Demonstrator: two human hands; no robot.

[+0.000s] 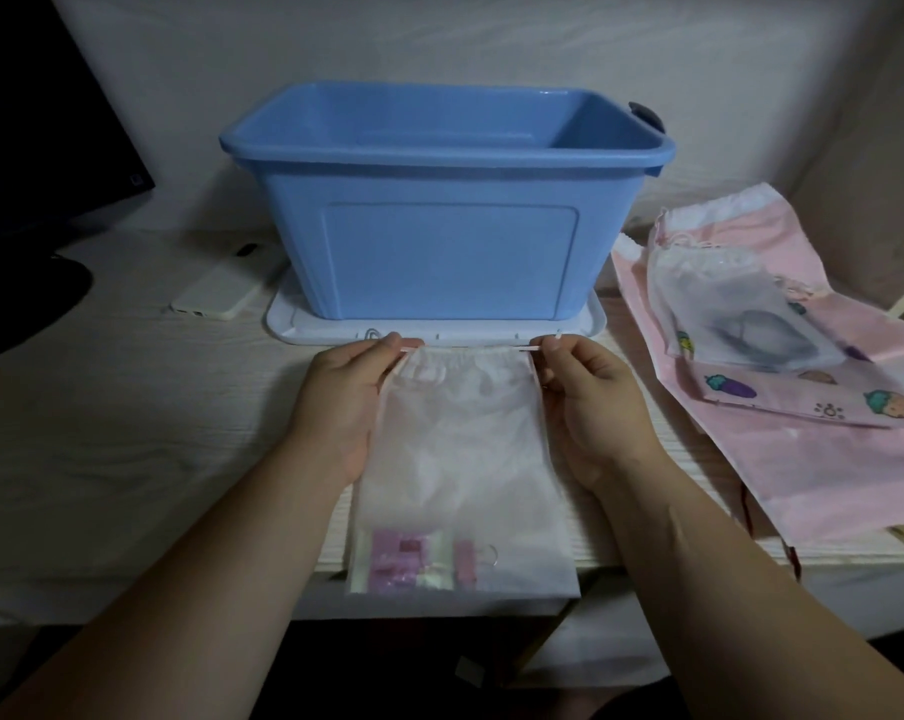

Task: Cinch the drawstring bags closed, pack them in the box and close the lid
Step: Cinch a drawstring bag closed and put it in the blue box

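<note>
as each hand pinches one end of the cord, the white drawstring bag (pixel 460 459) lies flat on the table (pixel 128 407) in front of the blue box (pixel 439 252). its mouth is just beside the white lid (pixel 590 324) on which the box stands, and its bottom end reaches over the near edge of the table. the left hand (pixel 346 402) holds the left cord end (pixel 411 348) between thumb and forefinger, and the right hand (pixel 590 407) holds the right cord end (pixel 530 348) in the same way. both grips seem closed on the cord and not on the cloth.

the mouth is only a little gathered, so i judge that the cinching is at its start. to do it well, pull the two ends apart sideways with equal force and low over the table, so that the channel gathers evenly toward the middle. the small pink and pale pieces (pixel 408 563) sit at the bottom, well apart from the mouth, so they should not be caught. do not lift the bag much, because its bottom hangs over the edge and it could slide down. the other bags (pixel 741 314) lie on the right and are not yet packed.
</note>
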